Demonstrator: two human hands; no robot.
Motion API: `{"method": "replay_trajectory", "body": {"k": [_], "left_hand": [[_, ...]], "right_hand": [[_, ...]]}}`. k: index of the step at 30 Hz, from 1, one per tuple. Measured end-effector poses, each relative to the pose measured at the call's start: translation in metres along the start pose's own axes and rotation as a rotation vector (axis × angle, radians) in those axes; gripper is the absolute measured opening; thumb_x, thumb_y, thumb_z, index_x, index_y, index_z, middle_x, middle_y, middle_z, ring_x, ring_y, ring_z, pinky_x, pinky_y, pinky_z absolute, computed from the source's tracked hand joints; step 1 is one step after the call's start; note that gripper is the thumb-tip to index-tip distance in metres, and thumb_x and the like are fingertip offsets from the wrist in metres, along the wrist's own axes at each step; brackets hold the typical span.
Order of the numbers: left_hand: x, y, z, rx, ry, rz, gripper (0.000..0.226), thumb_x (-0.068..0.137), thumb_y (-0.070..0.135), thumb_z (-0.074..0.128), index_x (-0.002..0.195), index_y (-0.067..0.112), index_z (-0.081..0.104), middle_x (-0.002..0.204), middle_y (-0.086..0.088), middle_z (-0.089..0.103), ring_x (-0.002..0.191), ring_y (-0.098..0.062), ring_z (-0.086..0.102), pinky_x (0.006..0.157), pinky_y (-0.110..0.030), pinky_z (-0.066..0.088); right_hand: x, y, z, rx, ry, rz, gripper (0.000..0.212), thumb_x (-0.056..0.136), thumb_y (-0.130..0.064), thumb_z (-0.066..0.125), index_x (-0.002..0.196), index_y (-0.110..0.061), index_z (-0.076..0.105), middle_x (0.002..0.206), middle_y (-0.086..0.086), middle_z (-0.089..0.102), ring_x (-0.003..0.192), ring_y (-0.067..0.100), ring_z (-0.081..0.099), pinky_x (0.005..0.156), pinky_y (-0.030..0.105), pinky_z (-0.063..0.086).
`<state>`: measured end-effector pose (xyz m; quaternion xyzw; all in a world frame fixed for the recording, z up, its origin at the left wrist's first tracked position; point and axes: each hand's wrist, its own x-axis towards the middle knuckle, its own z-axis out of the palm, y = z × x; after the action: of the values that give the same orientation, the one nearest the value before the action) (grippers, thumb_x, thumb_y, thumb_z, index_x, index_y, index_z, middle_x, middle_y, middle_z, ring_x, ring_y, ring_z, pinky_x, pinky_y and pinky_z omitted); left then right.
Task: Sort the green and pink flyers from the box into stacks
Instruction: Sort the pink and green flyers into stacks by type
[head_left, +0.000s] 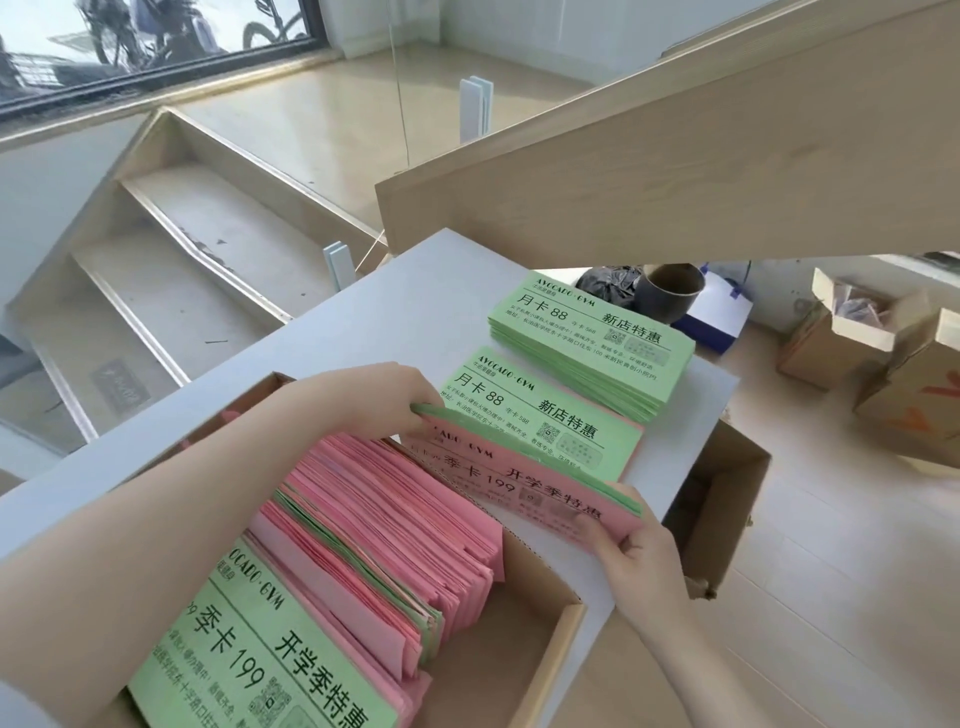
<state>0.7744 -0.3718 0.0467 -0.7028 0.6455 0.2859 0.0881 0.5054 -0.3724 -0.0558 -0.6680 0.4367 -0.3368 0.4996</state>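
Bundle of pink/green flyers (524, 467) pinched at both ends: left hand (405, 395) far end, right hand (631, 545) near end. Long axis parallels green stacks (592, 343) just beyond; above box (545, 613).

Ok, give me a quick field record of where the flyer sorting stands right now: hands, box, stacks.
left hand: grips far end of the held bundle
right hand: grips near end of the same bundle
held bundle: pink flyer facing up, green edges behind, above the box's far end
box: open cardboard, pink and green flyers still mixed inside
far stack: green flyers, on the white table
near stack: green flyer on top, pink edge showing beneath
sorting: unfinished
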Motion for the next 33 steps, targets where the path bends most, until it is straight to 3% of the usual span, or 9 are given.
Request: {"method": "replay_trajectory", "body": {"k": [4, 8, 10, 12, 15, 22, 26, 29, 33], "left_hand": [[-0.002, 0.002, -0.005, -0.090, 0.175, 0.027, 0.013, 0.089, 0.016, 0.052, 0.087, 0.014, 0.065, 0.074, -0.001, 0.060, 0.071, -0.018, 0.049, 0.067, -0.030, 0.043], [-0.013, 0.014, -0.022, -0.838, 0.570, 0.099, 0.007, 0.081, 0.020, 0.069, 0.087, 0.016, 0.066, 0.077, 0.001, 0.072, 0.071, -0.017, 0.067, 0.070, -0.026, 0.050], [-0.018, 0.018, -0.029, -1.231, 0.539, 0.167, 0.020, 0.082, 0.026, 0.067, 0.099, 0.015, 0.063, 0.085, -0.001, 0.075, 0.077, -0.017, 0.071, 0.073, -0.031, 0.053], [-0.023, 0.023, -0.028, -1.507, 0.352, 0.368, 0.045, 0.078, 0.042, 0.068, 0.114, 0.017, 0.059, 0.095, -0.003, 0.072, 0.085, -0.019, 0.070, 0.075, -0.033, 0.055], [-0.027, 0.039, -0.016, -1.674, 0.186, 0.547, 0.067, 0.068, 0.046, 0.077, 0.126, 0.026, 0.050, 0.114, -0.003, 0.065, 0.100, -0.026, 0.065, 0.086, -0.037, 0.054], [-0.020, 0.084, 0.002, -1.861, 0.589, 0.178, 0.026, 0.095, 0.004, 0.045, 0.114, 0.021, 0.045, 0.105, -0.004, 0.067, 0.090, -0.021, 0.066, 0.073, -0.037, 0.058], [-0.026, 0.068, 0.004, -2.018, 0.660, 0.047, 0.031, 0.094, -0.003, 0.040, 0.116, 0.018, 0.046, 0.100, -0.005, 0.068, 0.079, -0.019, 0.068, 0.062, -0.032, 0.059], [-0.032, 0.052, 0.001, -2.087, 0.723, 0.022, 0.034, 0.094, -0.004, 0.038, 0.122, 0.016, 0.044, 0.098, -0.006, 0.069, 0.073, -0.017, 0.070, 0.060, -0.033, 0.060], [-0.033, 0.036, -0.001, -2.117, 0.802, 0.001, 0.037, 0.094, -0.005, 0.037, 0.126, 0.013, 0.041, 0.099, -0.008, 0.068, 0.074, -0.019, 0.071, 0.062, -0.035, 0.060]], "right_hand": [[0.008, -0.018, -0.011, -0.024, 0.018, -0.079, 0.036, 0.088, -0.006, 0.060, 0.102, -0.038, 0.056, 0.090, -0.043, 0.061, 0.093, -0.017, 0.058, 0.075, 0.002, 0.043], [0.028, -0.037, -0.025, 0.287, 0.133, 0.007, 0.023, 0.085, -0.017, 0.063, 0.101, -0.033, 0.064, 0.098, -0.019, 0.071, 0.098, 0.006, 0.065, 0.078, 0.021, 0.054], [0.037, -0.050, -0.025, 0.493, 0.126, 0.080, 0.030, 0.078, -0.028, 0.067, 0.108, -0.031, 0.062, 0.105, -0.007, 0.071, 0.099, 0.014, 0.067, 0.079, 0.033, 0.057], [0.046, -0.065, -0.024, 0.683, 0.091, 0.172, 0.032, 0.085, -0.014, 0.058, 0.114, -0.027, 0.059, 0.106, -0.003, 0.071, 0.096, 0.015, 0.068, 0.072, 0.033, 0.059], [0.057, -0.094, -0.024, 0.846, -0.015, 0.298, 0.029, 0.092, -0.005, 0.048, 0.107, -0.025, 0.063, 0.101, 0.000, 0.073, 0.084, 0.016, 0.072, 0.057, 0.029, 0.058], [0.066, -0.116, -0.008, 0.822, -0.189, 0.424, 0.024, 0.095, -0.004, 0.044, 0.102, -0.016, 0.063, 0.083, 0.004, 0.075, 0.065, 0.015, 0.071, 0.050, 0.030, 0.058], [0.069, -0.113, -0.018, 0.564, -0.234, 0.312, 0.027, 0.099, -0.029, 0.039, 0.097, -0.024, 0.065, 0.088, 0.005, 0.074, 0.067, 0.018, 0.070, 0.058, 0.030, 0.059], [0.075, -0.081, -0.024, -0.176, -0.118, 0.002, 0.025, 0.094, -0.040, 0.048, 0.108, -0.023, 0.060, 0.097, -0.005, 0.068, 0.091, 0.016, 0.066, 0.080, 0.030, 0.051], [0.075, -0.031, -0.005, -1.106, -0.379, -0.198, 0.065, 0.086, -0.059, 0.048, 0.138, -0.022, 0.039, 0.151, 0.004, 0.029, 0.140, 0.021, 0.023, 0.113, 0.036, 0.020]]}}
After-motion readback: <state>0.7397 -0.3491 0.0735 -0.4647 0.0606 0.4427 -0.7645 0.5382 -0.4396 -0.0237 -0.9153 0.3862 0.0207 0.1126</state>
